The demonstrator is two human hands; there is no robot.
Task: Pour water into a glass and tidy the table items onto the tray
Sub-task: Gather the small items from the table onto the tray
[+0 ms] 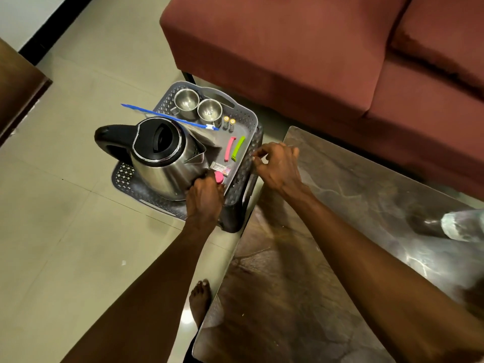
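At the far left of the tray [243, 119] stands the steel kettle [167, 158], its black handle jutting out leftward past the tray's edge and its spout aimed right, toward the small things on the tray floor. A clear zip bag with a blue strip [167, 116] lies across behind it, its long axis running from upper left down to the right. Behind that sit two steel cups [197, 107], side by side and upright; whether either holds water cannot be told.

The left hand [205, 197] reaches in at the kettle's right base, its fingers curled down around a pink round item [219, 177] just beside the kettle wall; the grip there looks like a pinch, though the fingertips are hidden. Next to it lies a small labelled packet [221, 167]. Further right lie a pink clip [230, 149] and a green clip [237, 149], parallel, long axes running front to back, with two small batteries [229, 123] upright behind them.

The right hand [277, 163] hangs over the tray's right rim, thumb and forefinger drawn together as if pinching something tiny; what it holds is too small to tell. To its right the dark marbled desk [366, 195] carries nothing visible near the hands.

The tray lies left of the desk, so the right hand is nearer for any further transfer.
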